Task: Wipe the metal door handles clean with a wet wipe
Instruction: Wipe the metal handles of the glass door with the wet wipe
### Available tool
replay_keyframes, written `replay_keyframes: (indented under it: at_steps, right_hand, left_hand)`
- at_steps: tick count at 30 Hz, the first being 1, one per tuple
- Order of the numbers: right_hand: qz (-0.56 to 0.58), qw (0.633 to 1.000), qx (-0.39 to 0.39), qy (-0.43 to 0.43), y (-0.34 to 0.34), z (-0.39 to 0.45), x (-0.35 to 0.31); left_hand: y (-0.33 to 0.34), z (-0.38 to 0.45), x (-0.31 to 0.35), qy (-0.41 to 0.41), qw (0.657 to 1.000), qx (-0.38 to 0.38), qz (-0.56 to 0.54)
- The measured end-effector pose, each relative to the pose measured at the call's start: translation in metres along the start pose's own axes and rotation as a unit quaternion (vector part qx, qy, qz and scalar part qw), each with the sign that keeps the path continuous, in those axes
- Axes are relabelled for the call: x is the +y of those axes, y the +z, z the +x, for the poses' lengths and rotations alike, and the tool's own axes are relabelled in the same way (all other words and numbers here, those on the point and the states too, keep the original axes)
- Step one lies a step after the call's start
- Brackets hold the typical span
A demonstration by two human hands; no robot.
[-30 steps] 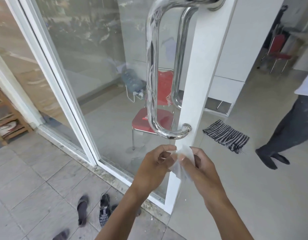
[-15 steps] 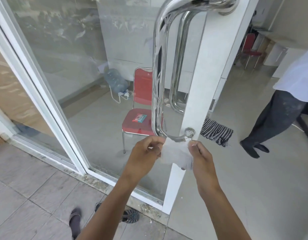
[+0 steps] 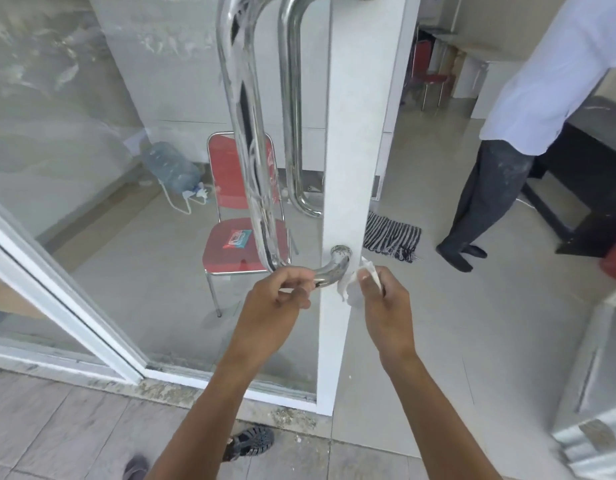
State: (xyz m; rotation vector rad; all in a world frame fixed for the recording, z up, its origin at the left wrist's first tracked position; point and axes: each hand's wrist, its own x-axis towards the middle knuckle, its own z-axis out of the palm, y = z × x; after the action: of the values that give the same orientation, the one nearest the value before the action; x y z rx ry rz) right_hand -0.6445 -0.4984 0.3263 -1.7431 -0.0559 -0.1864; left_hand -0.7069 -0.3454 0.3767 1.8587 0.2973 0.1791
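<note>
while left hand (image 3: pixel 275 299) grips handle (image 3: pixel 251 168), right hand (image 3: pixel 386 306) pinches wet wipe (image 3: pixel 346 284), no legible writing

Below you, the pale tiled floor (image 3: pixel 473 341) carries a red chair (image 3: pixel 244 244), a water jug (image 3: pixel 171 166) lying on its side behind it, and a striped mat (image 3: pixel 391 239) beside the door. A dark sandal (image 3: pixel 251 443) sits on the outside paving (image 3: pixel 57 427).

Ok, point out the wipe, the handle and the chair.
wipe (image 3: pixel 344 284), head view, its hanging fold.
handle (image 3: pixel 246 140), head view, the upright bar.
chair (image 3: pixel 227 249), head view, the red seat.
</note>
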Motion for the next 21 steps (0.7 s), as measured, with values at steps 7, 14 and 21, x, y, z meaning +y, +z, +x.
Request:
replay_keyframes:
  at_steps: [7, 14, 21]
  right_hand:
    - [0.010, 0.999, -0.053, -0.002, -0.004, 0.031, 0.009]
    - [-0.073, 0.990, -0.081, -0.089, -0.003, 0.049, 0.005]
    - [-0.229, 0.944, 0.010, -0.237, 0.014, 0.059, 0.022]
  left_hand:
    - [0.019, 0.006, -0.003, 0.004, 0.998, 0.053, 0.023]
    - [0.031, 0.010, -0.005, 0.011, 0.994, 0.097, 0.037]
    - [0.022, 0.019, -0.009, 0.019, 0.994, 0.105, 0.034]
